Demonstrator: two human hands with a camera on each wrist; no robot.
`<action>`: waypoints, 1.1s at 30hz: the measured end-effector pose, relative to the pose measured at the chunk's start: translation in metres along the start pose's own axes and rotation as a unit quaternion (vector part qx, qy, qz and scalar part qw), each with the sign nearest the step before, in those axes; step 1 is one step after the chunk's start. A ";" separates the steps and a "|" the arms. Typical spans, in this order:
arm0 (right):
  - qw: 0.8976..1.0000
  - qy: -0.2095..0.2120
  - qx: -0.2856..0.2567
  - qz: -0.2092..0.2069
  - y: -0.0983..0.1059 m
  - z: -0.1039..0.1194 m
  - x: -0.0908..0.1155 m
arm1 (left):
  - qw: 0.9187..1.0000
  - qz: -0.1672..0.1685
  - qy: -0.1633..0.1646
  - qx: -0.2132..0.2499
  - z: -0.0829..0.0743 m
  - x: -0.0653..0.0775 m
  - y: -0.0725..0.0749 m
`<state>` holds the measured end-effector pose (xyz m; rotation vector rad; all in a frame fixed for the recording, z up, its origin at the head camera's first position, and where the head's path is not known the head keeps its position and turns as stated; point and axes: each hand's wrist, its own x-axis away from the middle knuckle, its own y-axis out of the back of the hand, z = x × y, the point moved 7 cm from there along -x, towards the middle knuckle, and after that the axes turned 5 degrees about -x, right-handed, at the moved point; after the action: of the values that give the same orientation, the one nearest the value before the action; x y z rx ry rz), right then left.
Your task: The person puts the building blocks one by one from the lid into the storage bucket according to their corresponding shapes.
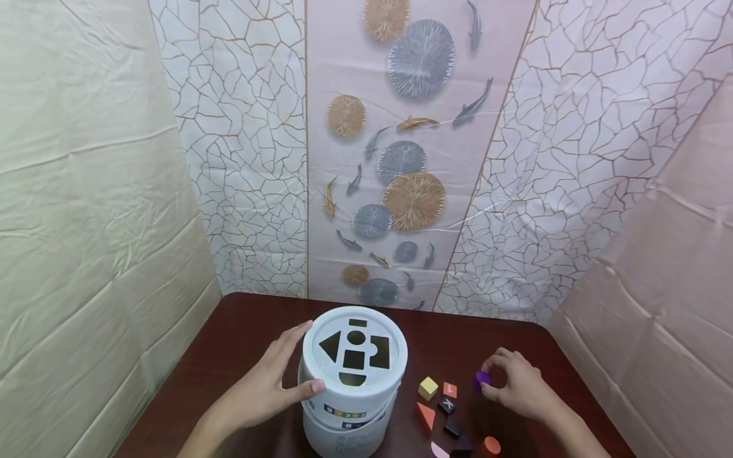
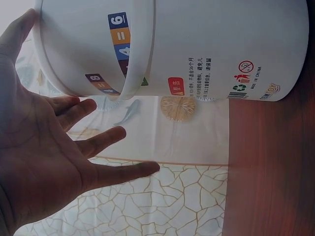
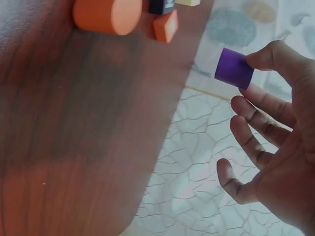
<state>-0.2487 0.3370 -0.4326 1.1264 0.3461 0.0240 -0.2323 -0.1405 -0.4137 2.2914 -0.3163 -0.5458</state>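
Observation:
A white bucket [image 1: 343, 426] stands upright on the table, its white lid [image 1: 312, 356] cut with several shaped holes. My left hand [image 1: 266, 385] rests against the left side of the lid. Its thumb touches the near rim and its other fingers are spread nearly straight, as the left wrist view also shows. Right of the bucket, my right hand [image 1: 518, 385] pinches a purple cylinder block [image 3: 234, 68] between thumb and index finger, above the table. The remaining fingers of that hand are loosely bent and apart from the block.
Loose blocks lie between bucket and right hand: a yellow one [image 1: 427, 388], a red-orange tile [image 1: 449, 390], a black block with a K [image 1: 447, 405], an orange triangle [image 1: 425, 417], a pink piece [image 1: 439, 450] and an orange cylinder [image 1: 490, 446]. Patterned cloth [image 1: 258, 191] hangs behind the dark table [image 1: 258, 312].

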 end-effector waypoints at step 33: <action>0.986 0.153 -0.052 -0.034 0.044 0.095 -0.002 | 1.000 0.007 0.010 0.009 -0.001 0.001 -0.001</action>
<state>-0.2171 0.2721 -0.3565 1.0070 0.6503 0.1545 -0.2314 -0.1398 -0.4143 2.3089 -0.3294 -0.5145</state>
